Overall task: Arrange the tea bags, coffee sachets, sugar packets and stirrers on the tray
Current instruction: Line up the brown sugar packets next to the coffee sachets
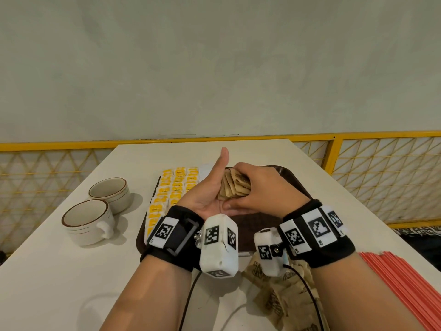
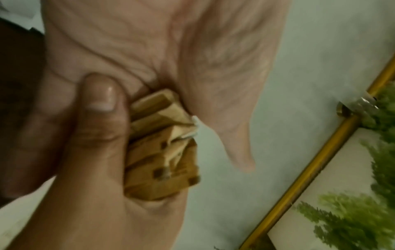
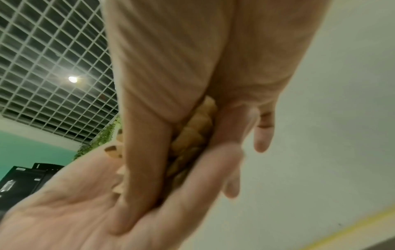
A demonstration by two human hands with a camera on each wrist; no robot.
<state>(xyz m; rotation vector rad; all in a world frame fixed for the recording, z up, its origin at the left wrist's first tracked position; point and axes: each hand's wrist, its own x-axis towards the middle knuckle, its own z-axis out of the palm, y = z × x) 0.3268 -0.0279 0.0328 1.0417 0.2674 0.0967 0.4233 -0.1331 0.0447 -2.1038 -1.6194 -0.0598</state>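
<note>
Overhead, two cups [image 1: 95, 211], one tray [image 1: 290, 179], yellow sachets [image 1: 175, 185] in three columns

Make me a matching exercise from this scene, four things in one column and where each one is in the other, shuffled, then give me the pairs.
Things:
1. stack of brown packets
2. yellow tea bags
3. two cups
4. red stirrers

Places:
A. on the table left of the tray
B. in rows on the tray's left part
C. between both hands above the tray
D. on the table at the near right edge

Pairs: 1-C, 2-B, 3-A, 4-D
</note>
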